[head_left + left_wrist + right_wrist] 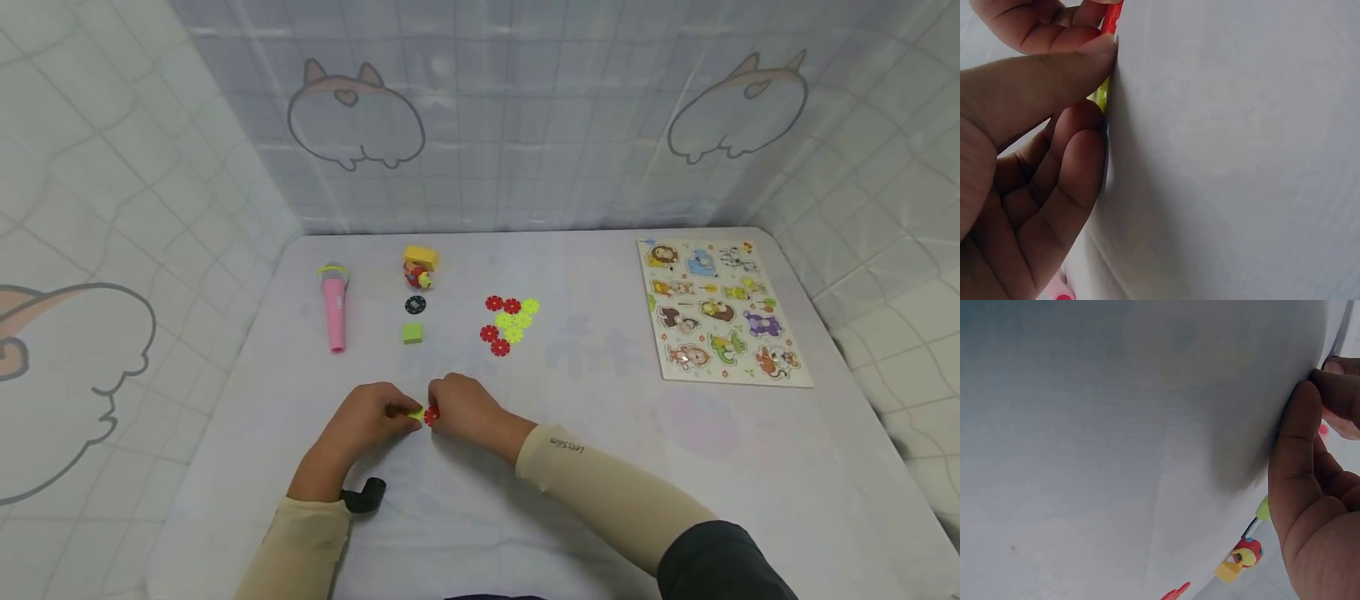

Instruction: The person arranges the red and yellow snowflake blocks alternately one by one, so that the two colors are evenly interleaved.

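Low over the white tabletop, my left hand (377, 414) pinches a yellow-green notched disc (417, 413) between thumb and fingers. Right beside it, my right hand (465, 407) pinches a red notched disc (431, 416). The two discs meet edge to edge in the head view. In the left wrist view, the left thumb partly covers the yellow-green disc (1102, 95), with the red disc (1112, 17) just above it. Further back on the table lies a group of red and yellow-green notched discs (513, 321), several of them joined or touching.
Left of the discs are a green block (412, 333), a black round piece (416, 305), a small red-and-yellow toy figure (417, 275) and a yellow block (422, 257). A pink toy microphone (335, 310) lies further left. At the right rests an animal puzzle board (720, 312).
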`<state>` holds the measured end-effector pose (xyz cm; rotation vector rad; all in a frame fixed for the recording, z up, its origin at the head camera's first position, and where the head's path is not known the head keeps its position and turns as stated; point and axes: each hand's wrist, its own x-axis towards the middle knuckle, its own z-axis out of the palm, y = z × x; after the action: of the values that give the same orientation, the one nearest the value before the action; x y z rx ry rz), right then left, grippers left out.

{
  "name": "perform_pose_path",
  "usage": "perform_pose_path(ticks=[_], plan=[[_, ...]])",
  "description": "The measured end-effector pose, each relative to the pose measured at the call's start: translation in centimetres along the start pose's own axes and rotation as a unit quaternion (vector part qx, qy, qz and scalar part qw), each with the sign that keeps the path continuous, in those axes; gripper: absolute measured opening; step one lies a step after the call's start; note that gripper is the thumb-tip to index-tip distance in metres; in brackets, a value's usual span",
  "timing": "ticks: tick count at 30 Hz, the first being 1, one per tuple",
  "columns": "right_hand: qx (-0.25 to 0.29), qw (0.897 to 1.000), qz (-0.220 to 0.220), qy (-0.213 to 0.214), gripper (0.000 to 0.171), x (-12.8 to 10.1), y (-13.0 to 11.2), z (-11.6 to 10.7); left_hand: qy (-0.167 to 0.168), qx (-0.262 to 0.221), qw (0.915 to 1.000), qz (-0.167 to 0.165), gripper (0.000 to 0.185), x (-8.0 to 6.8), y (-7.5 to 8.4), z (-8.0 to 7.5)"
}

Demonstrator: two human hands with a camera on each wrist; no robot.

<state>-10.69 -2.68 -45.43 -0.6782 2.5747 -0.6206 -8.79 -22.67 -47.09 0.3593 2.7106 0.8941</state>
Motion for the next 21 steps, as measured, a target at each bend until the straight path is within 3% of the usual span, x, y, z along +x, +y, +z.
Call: perform_pose_path(ticks=[13, 18, 21], plan=[[-0.017, 1.000, -0.017, 0.000, 0.023, 0.0, -0.4, -0.2, 0.013, -0.002, 0.9997, 0.020, 0.014, 0.1, -0.1, 0.1], [0.052, 0.999, -0.002, 0.009, 0.027, -0.2, 1.1, -1.2, 0.010, 0.001, 0.9998, 0.016, 0.011, 0.0, 0.3, 0.1], [0.111, 0.992, 0.033, 0.043, 0.027, -0.4, 3.3, -3.0, 0.003, 0.005, 0.9997, 0.023, 0.010, 0.1, 1.2, 0.1]])
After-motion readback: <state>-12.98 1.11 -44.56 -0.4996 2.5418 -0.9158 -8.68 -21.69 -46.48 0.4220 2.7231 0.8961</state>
